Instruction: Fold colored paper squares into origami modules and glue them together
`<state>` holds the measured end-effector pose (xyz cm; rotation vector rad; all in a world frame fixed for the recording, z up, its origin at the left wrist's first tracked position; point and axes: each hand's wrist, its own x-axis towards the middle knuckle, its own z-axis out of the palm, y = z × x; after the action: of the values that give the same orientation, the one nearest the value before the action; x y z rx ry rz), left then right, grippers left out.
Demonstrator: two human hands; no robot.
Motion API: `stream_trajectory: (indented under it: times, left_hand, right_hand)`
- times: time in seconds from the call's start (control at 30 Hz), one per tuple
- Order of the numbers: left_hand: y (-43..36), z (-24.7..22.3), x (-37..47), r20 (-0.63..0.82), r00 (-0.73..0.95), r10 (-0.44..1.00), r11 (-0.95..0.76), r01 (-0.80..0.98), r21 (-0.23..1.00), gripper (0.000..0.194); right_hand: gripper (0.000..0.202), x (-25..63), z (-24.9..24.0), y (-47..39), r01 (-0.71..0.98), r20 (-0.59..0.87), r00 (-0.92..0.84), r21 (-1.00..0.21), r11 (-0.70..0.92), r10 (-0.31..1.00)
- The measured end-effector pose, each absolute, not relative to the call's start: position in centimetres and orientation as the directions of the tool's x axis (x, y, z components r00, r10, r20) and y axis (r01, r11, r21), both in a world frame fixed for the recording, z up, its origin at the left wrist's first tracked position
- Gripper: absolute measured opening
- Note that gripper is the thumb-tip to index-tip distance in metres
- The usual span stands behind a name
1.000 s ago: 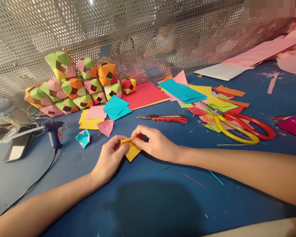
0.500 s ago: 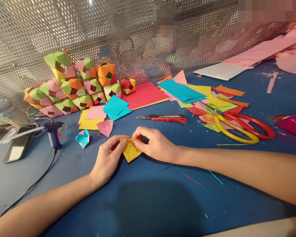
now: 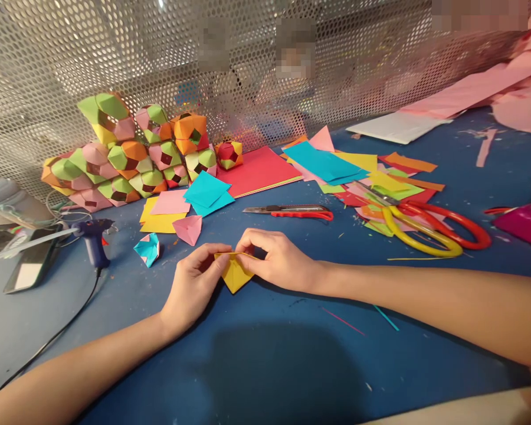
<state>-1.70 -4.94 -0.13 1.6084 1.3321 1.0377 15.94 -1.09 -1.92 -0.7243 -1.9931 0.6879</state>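
A folded yellow paper (image 3: pixel 234 276), pointed at its lower end and creased down the middle, is pinched between my two hands. My left hand (image 3: pixel 195 289) grips its upper left side with thumb and fingers. On the upper right, my right hand (image 3: pixel 283 260) pinches the same sheet, its fingertips partly hidden. Beyond my hands lie a folded pink paper (image 3: pixel 188 229) and a small blue-and-pink folded paper piece (image 3: pixel 148 250). A red utility knife (image 3: pixel 289 212) rests past my right hand with its blade pointing left.
Stacked origami balls (image 3: pixel 128 156) stand against the perforated metal screen (image 3: pixel 248 53). Scissors (image 3: pixel 425 227) with yellow and red handles lie over paper scraps (image 3: pixel 398 183) at right. At left, a blue glue gun (image 3: pixel 95 242) trails its cord across the blue table (image 3: pixel 283 366).
The top edge of the yellow paper sits slightly lower between my fingers. Both hands keep their pinch, nearly in the same place. The view has shifted a little.
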Motion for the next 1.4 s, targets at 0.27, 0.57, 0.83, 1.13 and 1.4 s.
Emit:
stream_trajectory:
  times: [0.27, 0.57, 0.83, 1.13, 1.4]
  left_hand:
    - [-4.36, -0.72, -2.06, 0.137, -0.012, 0.99, -0.128, 0.282, 0.951, 0.018]
    - [-4.49, -0.05, -1.45, 0.029, 0.109, 0.994, -0.063, 0.32, 0.945, 0.023]
    - [-4.24, -0.5, -1.5, 0.02, 0.073, 0.997, -0.035, 0.215, 0.976, 0.021]
    - [-4.35, -0.18, -1.67, -0.032, 0.132, 0.991, -0.001, 0.239, 0.971, 0.034]
    - [-4.4, -0.04, -1.55, -0.039, 0.198, 0.979, -0.01, 0.24, 0.971, 0.041]
  right_hand:
    - [0.002, 15.99, -1.56, -0.78, 0.257, 0.493, -0.407, -0.746, 0.615, 0.769]
    - [0.005, 16.04, -1.76, -0.8, 0.197, 0.561, -0.446, -0.698, 0.688, 0.697]
    - [0.012, 15.91, -1.53, -0.73, 0.25, 0.466, -0.392, -0.776, 0.58, 0.793]
    - [0.015, 15.91, -1.56, -0.76, 0.218, 0.499, -0.424, -0.754, 0.619, 0.756]
    - [0.018, 15.94, -1.71, -0.65, 0.22, 0.503, -0.392, -0.761, 0.61, 0.77]
